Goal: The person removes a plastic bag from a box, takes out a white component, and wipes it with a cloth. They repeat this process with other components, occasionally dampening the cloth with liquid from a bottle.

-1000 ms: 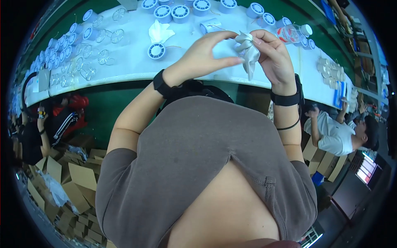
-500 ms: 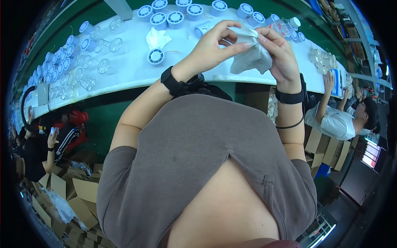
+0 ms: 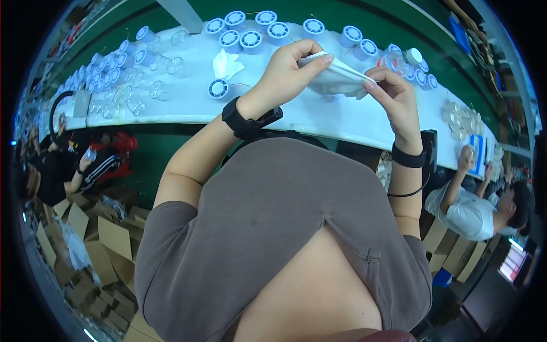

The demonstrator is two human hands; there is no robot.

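A thin white cloth (image 3: 336, 82) is stretched between my two hands above the table, its upper edge pulled into a nearly straight line. My left hand (image 3: 289, 71) pinches one corner between thumb and fingers. At the other end my right hand (image 3: 397, 98) grips the edge the same way. Left of my left hand, a crumpled white cloth (image 3: 227, 65) lies on the table behind a small white cup-shaped part (image 3: 218, 88) with a slotted blue-grey top and a thin wire.
More slotted round parts (image 3: 250, 41) stand along the far side of the white table (image 3: 188, 111). Clear glass-like pieces (image 3: 158, 89) lie at left and a glass cluster (image 3: 461, 119) at right. Co-workers sit on both sides; cardboard boxes (image 3: 114, 236) lie at lower left.
The cloth hung bunched between my hands; now its edge is drawn out taut. My right hand has moved down and away from my left. The whole view has shifted slightly.
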